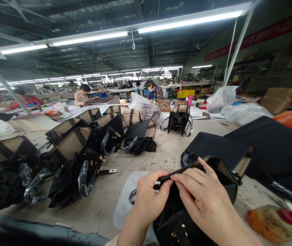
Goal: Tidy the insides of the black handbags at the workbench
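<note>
A black handbag (194, 225) with gold hardware lies close in front of me at the lower right, its opening turned up and away. My left hand (148, 194) pinches the bag's edge between thumb and fingers. Beside it, my right hand (199, 191) grips the same edge, its thumb and forefinger near my left fingertips and the other fingers spread over the rim. A plastic-wrapped handle (132, 196) shows left of my left hand. Under the bag is a pale sheet (125, 191) on the table (97, 208).
Several black bags (69, 143) with wrapped handles stand on the left; another bag (178, 119) stands farther back. Black bags (217, 147) also lie at the right, near a stained orange container (271, 222). People work at tables beyond.
</note>
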Available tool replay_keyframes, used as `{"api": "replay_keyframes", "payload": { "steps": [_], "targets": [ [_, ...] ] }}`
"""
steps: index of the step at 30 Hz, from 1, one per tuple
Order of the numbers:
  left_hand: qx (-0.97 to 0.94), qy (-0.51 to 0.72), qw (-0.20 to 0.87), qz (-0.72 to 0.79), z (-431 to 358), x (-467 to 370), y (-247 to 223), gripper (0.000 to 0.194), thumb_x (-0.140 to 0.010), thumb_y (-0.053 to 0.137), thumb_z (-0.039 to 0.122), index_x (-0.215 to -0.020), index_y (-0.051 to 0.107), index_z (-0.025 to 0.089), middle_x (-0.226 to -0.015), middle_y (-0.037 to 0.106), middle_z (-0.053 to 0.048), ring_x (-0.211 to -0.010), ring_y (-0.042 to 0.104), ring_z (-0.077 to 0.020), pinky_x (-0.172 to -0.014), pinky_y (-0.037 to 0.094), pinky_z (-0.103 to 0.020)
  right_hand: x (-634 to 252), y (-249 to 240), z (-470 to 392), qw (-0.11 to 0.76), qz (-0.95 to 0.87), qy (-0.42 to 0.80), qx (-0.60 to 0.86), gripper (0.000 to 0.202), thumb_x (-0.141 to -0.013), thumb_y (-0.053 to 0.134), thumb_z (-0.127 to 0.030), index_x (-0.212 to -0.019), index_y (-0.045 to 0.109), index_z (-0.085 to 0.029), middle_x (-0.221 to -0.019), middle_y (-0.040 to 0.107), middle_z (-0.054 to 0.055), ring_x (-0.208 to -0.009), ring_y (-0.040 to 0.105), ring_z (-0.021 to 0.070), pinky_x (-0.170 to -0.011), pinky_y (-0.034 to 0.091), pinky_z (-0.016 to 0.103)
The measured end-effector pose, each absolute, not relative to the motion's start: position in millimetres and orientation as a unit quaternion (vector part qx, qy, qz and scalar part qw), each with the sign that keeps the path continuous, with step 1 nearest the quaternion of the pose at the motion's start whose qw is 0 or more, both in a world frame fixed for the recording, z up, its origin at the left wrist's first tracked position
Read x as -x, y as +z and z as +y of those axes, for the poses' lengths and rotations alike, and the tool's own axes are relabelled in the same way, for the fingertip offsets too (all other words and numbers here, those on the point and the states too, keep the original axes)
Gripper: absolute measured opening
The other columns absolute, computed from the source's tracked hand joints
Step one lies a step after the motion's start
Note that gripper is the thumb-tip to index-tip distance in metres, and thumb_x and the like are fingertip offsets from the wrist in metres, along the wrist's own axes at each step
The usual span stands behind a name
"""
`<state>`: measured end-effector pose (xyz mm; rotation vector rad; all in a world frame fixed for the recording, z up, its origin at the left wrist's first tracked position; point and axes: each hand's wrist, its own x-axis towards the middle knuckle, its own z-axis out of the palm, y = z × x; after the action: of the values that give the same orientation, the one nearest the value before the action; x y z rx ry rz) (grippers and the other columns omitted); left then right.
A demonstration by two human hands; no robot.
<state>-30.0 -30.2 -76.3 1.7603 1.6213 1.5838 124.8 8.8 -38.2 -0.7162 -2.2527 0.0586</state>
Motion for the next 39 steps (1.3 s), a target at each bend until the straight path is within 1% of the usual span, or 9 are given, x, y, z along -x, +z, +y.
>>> {"api": "replay_keyframes", "payload": {
  "steps": [5, 11, 15, 23, 28, 31, 33, 36, 39],
  "targets": [
    [-0.615, 0.549, 0.119, 0.553, -32, 29, -74, 0.011, -0.080, 0.064, 0.016, -0.087, 0.070, 0.020, -0.081, 0.073, 0.001, -0.073, 0.067, -0.0123, -0.071, 0.053, -0.022, -126, -35, 8, 0.348, -0.889, 0.040, 0.293, 0.021, -0.084, 0.048, -0.011, -0.092, 0.064, -0.023, -0.077, 0.062, -0.003, -0.074, 0.058, 0.0131, -0.108, 0.025, 0.048],
    [-0.633, 0.553, 0.095, 0.533, -32, 29, -72, 0.010, -0.079, 0.064, 0.013, -0.085, 0.071, 0.019, -0.083, 0.075, -0.001, -0.075, 0.068, -0.0128, -0.071, 0.053, -0.020, -127, -34, 7, 0.337, -0.889, 0.050, 0.305, 0.019, -0.084, 0.046, -0.012, -0.085, 0.062, -0.022, -0.075, 0.061, -0.002, -0.074, 0.057, 0.0142, -0.108, 0.025, 0.048],
    [-0.628, 0.552, 0.088, 0.542, -32, 28, -71, 0.009, -0.078, 0.065, 0.012, -0.083, 0.070, 0.018, -0.081, 0.074, 0.000, -0.073, 0.067, -0.0121, -0.069, 0.051, -0.020, -127, -34, 7, 0.329, -0.889, 0.049, 0.313, 0.017, -0.084, 0.047, -0.013, -0.085, 0.062, -0.022, -0.076, 0.061, -0.002, -0.074, 0.057, 0.0141, -0.108, 0.024, 0.048],
    [-0.605, 0.542, 0.135, 0.568, -34, 25, -68, 0.008, -0.079, 0.063, 0.015, -0.079, 0.069, 0.020, -0.075, 0.071, 0.002, -0.069, 0.064, -0.0118, -0.067, 0.049, -0.022, -131, -37, 10, 0.347, -0.877, 0.046, 0.331, 0.011, -0.086, 0.053, -0.018, -0.084, 0.062, -0.024, -0.075, 0.063, -0.004, -0.072, 0.059, 0.0128, -0.107, 0.025, 0.046],
    [-0.603, 0.531, 0.148, 0.577, -33, 25, -65, 0.008, -0.080, 0.061, 0.017, -0.078, 0.069, 0.019, -0.072, 0.070, 0.002, -0.068, 0.063, -0.0127, -0.065, 0.048, -0.023, -137, -37, 13, 0.347, -0.874, 0.036, 0.339, 0.009, -0.086, 0.055, -0.019, -0.085, 0.063, -0.025, -0.077, 0.065, -0.004, -0.074, 0.062, 0.0131, -0.107, 0.027, 0.047],
    [-0.602, 0.526, 0.151, 0.582, -33, 26, -67, 0.009, -0.081, 0.061, 0.017, -0.078, 0.069, 0.020, -0.072, 0.069, 0.002, -0.067, 0.062, -0.0121, -0.065, 0.047, -0.022, -139, -38, 14, 0.361, -0.867, 0.029, 0.342, 0.007, -0.086, 0.056, -0.020, -0.087, 0.062, -0.024, -0.074, 0.064, -0.005, -0.071, 0.062, 0.0121, -0.106, 0.029, 0.046],
    [-0.599, 0.527, 0.154, 0.584, -33, 26, -69, 0.009, -0.080, 0.061, 0.017, -0.079, 0.069, 0.020, -0.072, 0.069, 0.002, -0.068, 0.063, -0.0123, -0.065, 0.047, -0.022, -141, -38, 15, 0.369, -0.870, 0.025, 0.327, 0.011, -0.086, 0.056, -0.020, -0.094, 0.062, -0.025, -0.074, 0.064, -0.005, -0.070, 0.062, 0.0115, -0.107, 0.028, 0.047],
    [-0.592, 0.536, 0.153, 0.582, -32, 26, -69, 0.009, -0.080, 0.061, 0.017, -0.080, 0.069, 0.020, -0.076, 0.070, 0.002, -0.071, 0.064, -0.0130, -0.067, 0.048, -0.022, -142, -38, 16, 0.374, -0.877, 0.013, 0.300, 0.021, -0.087, 0.056, -0.018, -0.104, 0.063, -0.029, -0.079, 0.066, -0.005, -0.071, 0.062, 0.0108, -0.109, 0.023, 0.051],
    [-0.585, 0.540, 0.152, 0.585, -31, 25, -68, 0.008, -0.080, 0.061, 0.018, -0.079, 0.069, 0.020, -0.074, 0.070, 0.002, -0.070, 0.063, -0.0128, -0.067, 0.048, -0.022, -142, -38, 17, 0.380, -0.878, 0.001, 0.291, 0.021, -0.087, 0.057, -0.018, -0.100, 0.066, -0.031, -0.078, 0.066, -0.005, -0.069, 0.061, 0.0102, -0.110, 0.022, 0.052]
  ]
}}
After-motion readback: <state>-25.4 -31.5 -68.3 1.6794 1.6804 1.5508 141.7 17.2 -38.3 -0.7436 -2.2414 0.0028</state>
